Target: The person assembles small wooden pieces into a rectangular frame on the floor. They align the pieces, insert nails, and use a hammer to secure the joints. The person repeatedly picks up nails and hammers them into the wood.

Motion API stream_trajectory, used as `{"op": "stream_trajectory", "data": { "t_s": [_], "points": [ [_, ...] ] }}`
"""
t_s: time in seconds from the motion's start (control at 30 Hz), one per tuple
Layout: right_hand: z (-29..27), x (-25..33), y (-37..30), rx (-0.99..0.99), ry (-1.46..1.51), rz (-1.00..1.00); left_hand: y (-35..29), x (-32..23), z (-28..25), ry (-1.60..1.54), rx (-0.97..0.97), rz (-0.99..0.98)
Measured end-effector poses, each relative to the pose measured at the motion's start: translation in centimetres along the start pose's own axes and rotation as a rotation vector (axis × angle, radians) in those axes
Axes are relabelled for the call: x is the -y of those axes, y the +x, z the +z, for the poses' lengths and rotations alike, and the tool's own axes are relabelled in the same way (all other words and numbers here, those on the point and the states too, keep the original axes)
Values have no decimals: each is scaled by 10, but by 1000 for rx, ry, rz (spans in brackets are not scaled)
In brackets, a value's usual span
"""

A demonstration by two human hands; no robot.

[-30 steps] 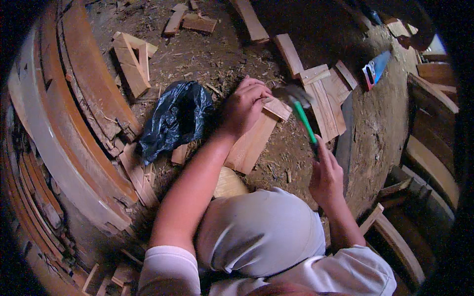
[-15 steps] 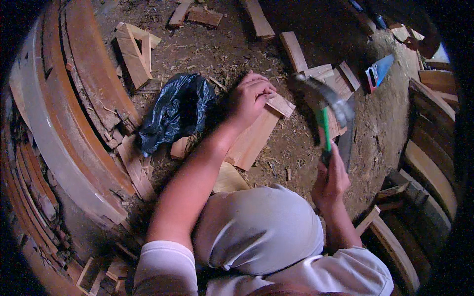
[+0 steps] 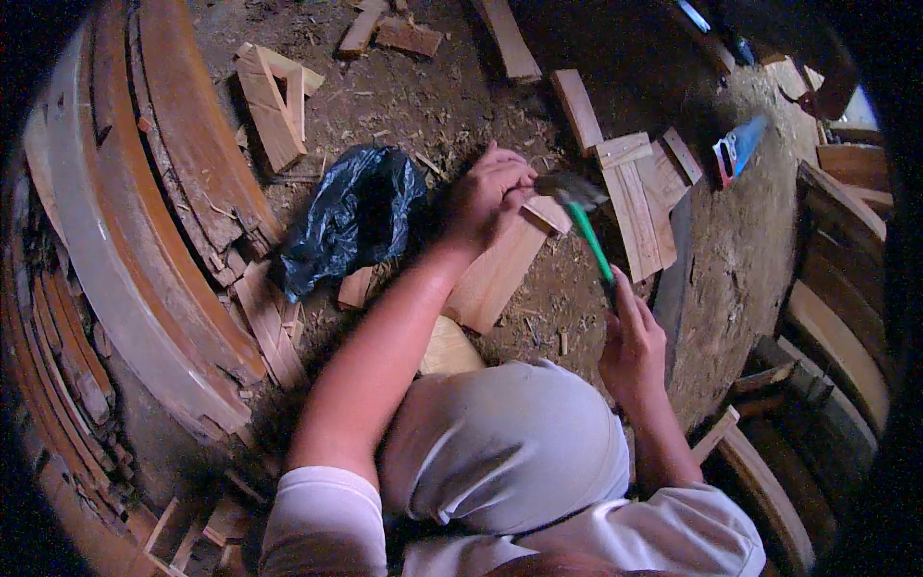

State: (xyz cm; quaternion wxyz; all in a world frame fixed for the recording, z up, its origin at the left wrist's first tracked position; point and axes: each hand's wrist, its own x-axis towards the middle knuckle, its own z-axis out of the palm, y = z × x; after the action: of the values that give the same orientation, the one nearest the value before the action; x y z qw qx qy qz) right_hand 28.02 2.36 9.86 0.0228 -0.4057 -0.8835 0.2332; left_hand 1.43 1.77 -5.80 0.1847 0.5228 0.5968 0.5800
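In my right hand (image 3: 635, 338) is a hammer (image 3: 589, 238) with a green handle and a dark grip; its motion-blurred head is close to my left fingers. My left hand (image 3: 488, 195) is closed at the far end of a flat pale board (image 3: 495, 277), fingertips together on something too small or hidden to make out. A short wooden strip (image 3: 547, 213) lies across that end of the board, beside the left fingertips. Behind my knee, part of another wood piece (image 3: 449, 348) shows.
A crumpled black plastic bag (image 3: 354, 216) lies left of my left forearm. Joined boards (image 3: 636, 213) and a blue-bladed handsaw (image 3: 740, 149) lie to the right. A triangular wooden frame (image 3: 274, 111) is at far left. Long planks (image 3: 168, 221) line the left side; timber (image 3: 836, 308) is stacked right.
The hammer has swung left and come down toward the strip and my left fingers. My right hand has shifted slightly left and up. The left hand stays at the board's end.
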Motion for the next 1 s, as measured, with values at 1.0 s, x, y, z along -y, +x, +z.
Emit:
{"op": "stream_trajectory", "data": {
  "t_s": [1.0],
  "points": [
    [-19,-19,22,94,-82,-128,-65,-71,-2,864,527,-764]
  ]
}}
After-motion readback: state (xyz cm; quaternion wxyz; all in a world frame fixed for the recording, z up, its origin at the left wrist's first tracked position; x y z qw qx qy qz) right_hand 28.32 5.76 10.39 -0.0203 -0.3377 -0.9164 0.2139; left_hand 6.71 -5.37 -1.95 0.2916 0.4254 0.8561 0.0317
